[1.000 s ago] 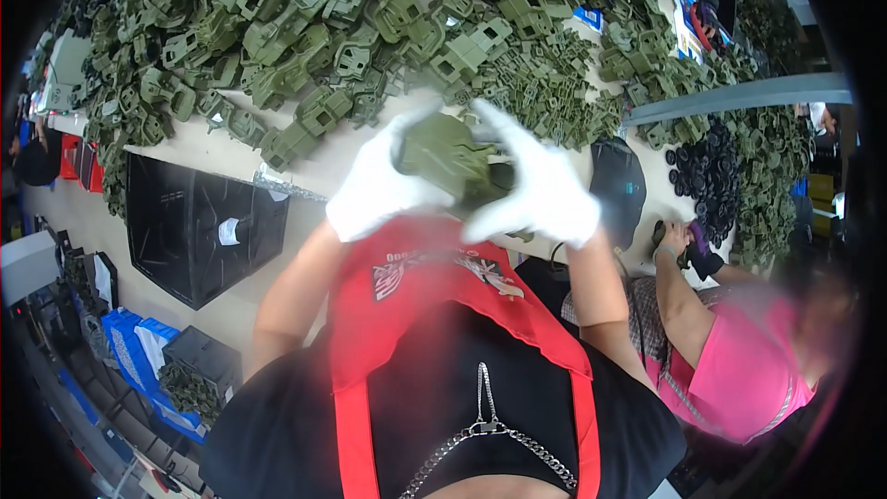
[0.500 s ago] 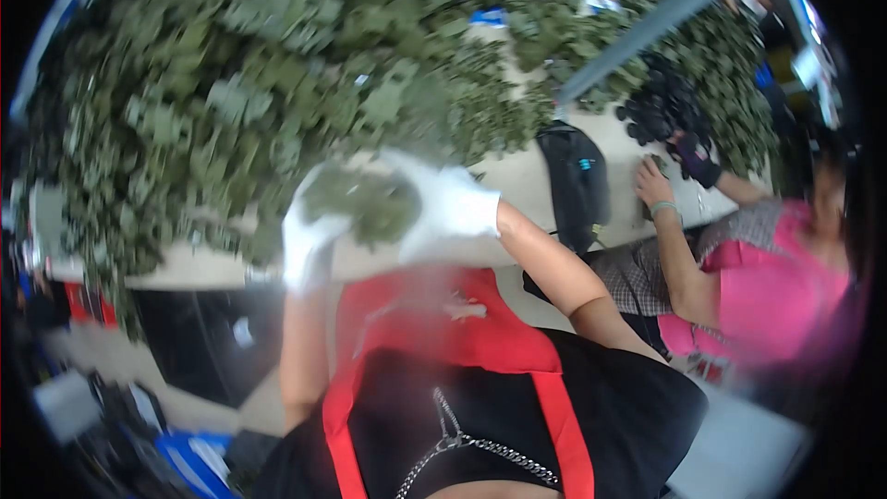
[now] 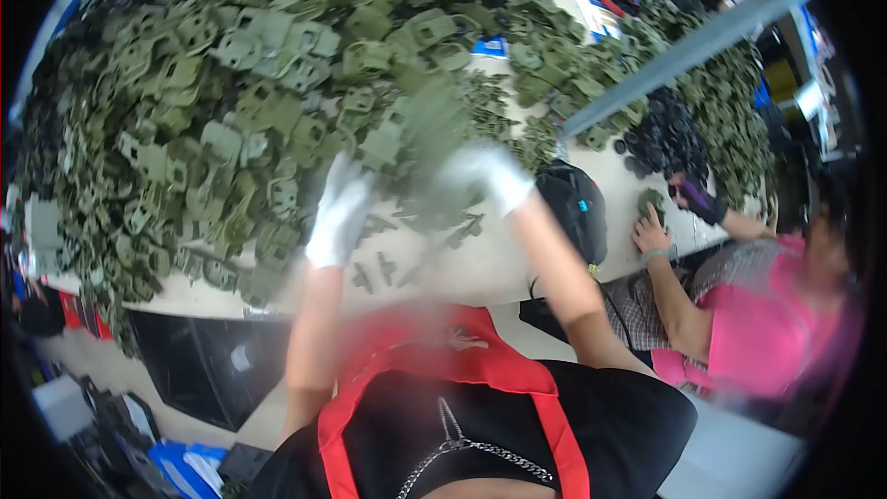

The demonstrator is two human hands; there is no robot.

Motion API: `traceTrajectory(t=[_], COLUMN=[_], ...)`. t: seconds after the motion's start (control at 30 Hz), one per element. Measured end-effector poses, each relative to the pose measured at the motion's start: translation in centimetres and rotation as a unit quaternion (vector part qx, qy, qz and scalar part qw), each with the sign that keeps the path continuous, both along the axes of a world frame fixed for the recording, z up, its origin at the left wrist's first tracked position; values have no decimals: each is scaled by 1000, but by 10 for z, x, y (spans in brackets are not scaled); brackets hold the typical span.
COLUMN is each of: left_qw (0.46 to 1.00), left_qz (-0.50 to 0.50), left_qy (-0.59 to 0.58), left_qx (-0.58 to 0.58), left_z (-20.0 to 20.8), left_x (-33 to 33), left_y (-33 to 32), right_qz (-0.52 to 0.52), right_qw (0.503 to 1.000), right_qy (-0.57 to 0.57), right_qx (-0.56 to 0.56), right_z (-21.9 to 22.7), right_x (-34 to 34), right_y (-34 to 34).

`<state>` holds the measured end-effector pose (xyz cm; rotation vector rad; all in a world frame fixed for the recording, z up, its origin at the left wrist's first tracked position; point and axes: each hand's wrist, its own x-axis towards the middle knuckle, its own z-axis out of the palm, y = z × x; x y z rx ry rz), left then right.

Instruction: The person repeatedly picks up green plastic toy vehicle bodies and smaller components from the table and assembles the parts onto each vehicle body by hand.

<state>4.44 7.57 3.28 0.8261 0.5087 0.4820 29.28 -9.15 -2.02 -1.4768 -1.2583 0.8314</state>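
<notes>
My left hand, in a white glove, is at the near edge of a big heap of green plastic parts. Its fingers point away from me, stretched out, with nothing visible in them. To its right my right hand, also gloved in white, is smeared by motion, so its grip cannot be made out. A blurred green shape lies just beyond and left of it. Between and below my hands, small green plastic pieces are scattered on the pale tabletop.
A black bag stands right of my right arm. A grey metal bar slants across the upper right. A co-worker in pink handles parts beside a pile of black pieces. A black box is below the table's left edge.
My hands have moved apart and away from me, from holding a green plastic piece together in front of my apron. Small green pieces now show on the tabletop there.
</notes>
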Motion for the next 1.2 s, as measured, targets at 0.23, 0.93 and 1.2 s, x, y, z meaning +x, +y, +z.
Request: traceTrajectory(t=[0.23,0.93,1.2], left_qw=[712,937,971], left_qz=[82,109,199], left_qy=[336,219,88], left_qx=[611,250,98], left_z=[-18,-34,-9], left_x=[43,-48,-2], left_y=[-12,-33,-44], right_qz=[-454,13,-52], right_qw=[714,960,741], right_qy=[528,-254,665], right_qx=[78,-113,-74], right_z=[97,72,27], right_x=[261,5,-123], right_y=[7,86,2])
